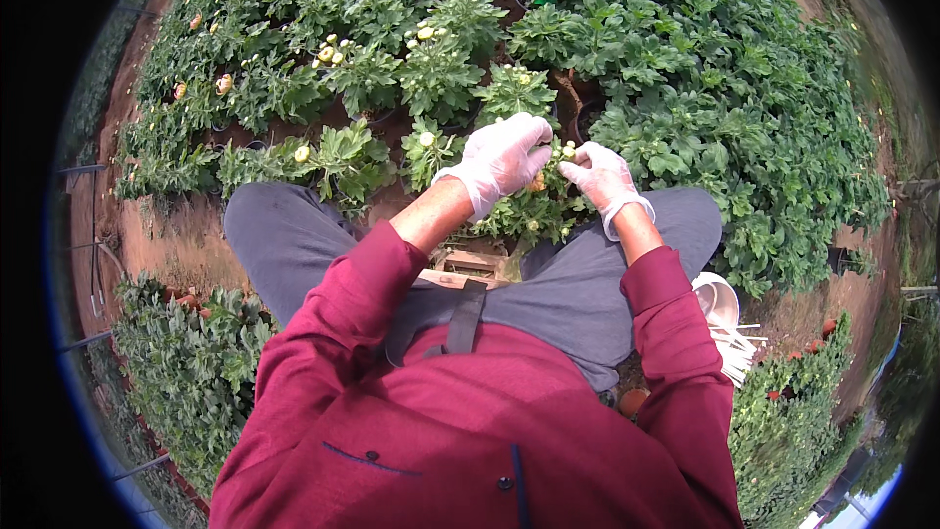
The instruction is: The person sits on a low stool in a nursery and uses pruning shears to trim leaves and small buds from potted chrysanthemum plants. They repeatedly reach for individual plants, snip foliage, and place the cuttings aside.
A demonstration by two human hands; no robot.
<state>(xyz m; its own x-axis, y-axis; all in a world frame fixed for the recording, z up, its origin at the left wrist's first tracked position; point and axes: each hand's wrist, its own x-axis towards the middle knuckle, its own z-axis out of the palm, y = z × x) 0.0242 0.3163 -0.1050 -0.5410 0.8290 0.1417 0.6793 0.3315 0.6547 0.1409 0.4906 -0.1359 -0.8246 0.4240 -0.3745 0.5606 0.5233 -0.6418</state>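
Both my hands wear thin, translucent white gloves over a budding chrysanthemum plant [534, 213] between my knees. My left hand [503, 158] is curled above the plant's left side, its thumb and fingertips close together; whether anything is between them is hidden. At the plant's upper right, my right hand [598, 173] has its thumb and forefinger at a small pale yellow bud [568, 150]; I cannot tell if they grip it. An orange-yellow bloom [537, 182] shows between the hands. Just beyond stands another chrysanthemum with small buds [516, 88].
Dense potted chrysanthemums [683, 88] spread ahead and to the right. A wooden seat or crate [470, 264] is between my thighs. By my right hip lie a white container [716, 299] and a bundle of thin white sticks [733, 353]. More plants [194, 360] grow behind on the left.
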